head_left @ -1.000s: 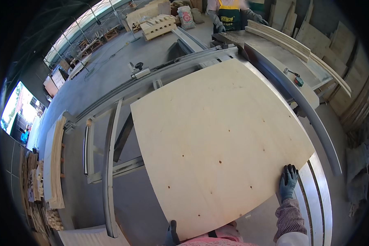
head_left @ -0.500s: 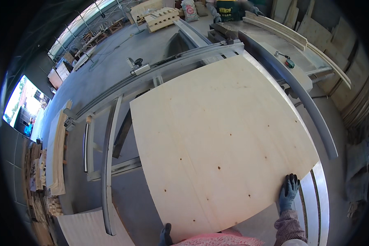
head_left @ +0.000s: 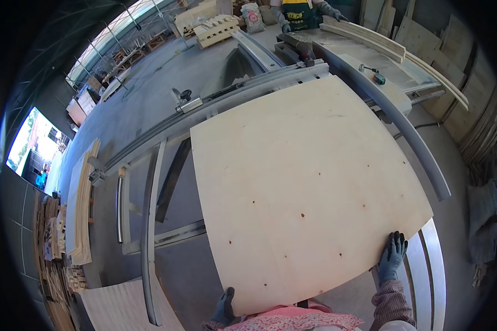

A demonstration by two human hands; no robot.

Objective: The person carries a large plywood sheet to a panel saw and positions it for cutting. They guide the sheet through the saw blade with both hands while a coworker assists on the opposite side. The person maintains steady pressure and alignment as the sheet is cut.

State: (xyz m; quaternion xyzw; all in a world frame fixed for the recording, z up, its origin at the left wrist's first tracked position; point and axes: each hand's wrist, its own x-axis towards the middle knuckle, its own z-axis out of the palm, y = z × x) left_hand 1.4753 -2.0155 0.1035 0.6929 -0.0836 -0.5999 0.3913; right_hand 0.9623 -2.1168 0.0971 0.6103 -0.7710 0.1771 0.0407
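A large pale plywood sheet (head_left: 292, 182) with small dark knots lies flat on the sliding table of a panel saw, its far edge close to the metal crosscut fence (head_left: 221, 99). At the sheet's near left corner, my left hand (head_left: 223, 310) in a grey-blue glove grips the edge, thumb up along the side; its other fingers are mostly hidden. My right hand (head_left: 392, 256), gloved alike, rests with fingers stretched out on the near right corner, beside the grooved aluminium table (head_left: 429, 265).
Right of the sheet runs a long curved-looking grey rail (head_left: 414, 138). A co-worker (head_left: 301, 14) stands beyond the saw by long wooden strips (head_left: 364, 38). A green tape measure (head_left: 379, 78) lies on the machine. Stacked boards (head_left: 83, 209) stand left; a steel support bar (head_left: 149, 231) crosses nearer.
The plywood sheet has shifted right against the fence and covers the bright table strip along its right side. Both hands stay at its near corners. More of the co-worker shows.
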